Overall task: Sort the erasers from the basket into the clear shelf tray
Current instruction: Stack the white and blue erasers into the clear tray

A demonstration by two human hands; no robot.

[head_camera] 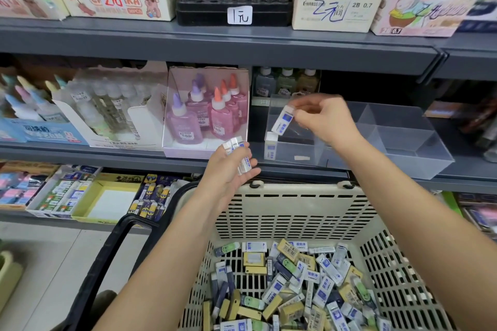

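Note:
My right hand [324,119] pinches a white-and-blue eraser [282,119] by its top end, tilted over the left compartment of the clear shelf tray [408,142]. One eraser [270,146] stands upright against that compartment's left wall. My left hand [231,169] hovers below and left of the tray, gripping a few white-and-blue erasers [238,152] in its palm. Beneath both arms, the beige slotted basket [295,212] holds several loose erasers [295,285] in white-blue, yellow and green wrappers.
The basket's black handle [107,258] swings out to the left. Pink and purple glue bottles in a box [205,113] stand just left of the tray. Small bottles [286,83] sit behind it. A grey shelf edge [215,51] overhangs above; boxed stationery [107,196] fills the lower shelf.

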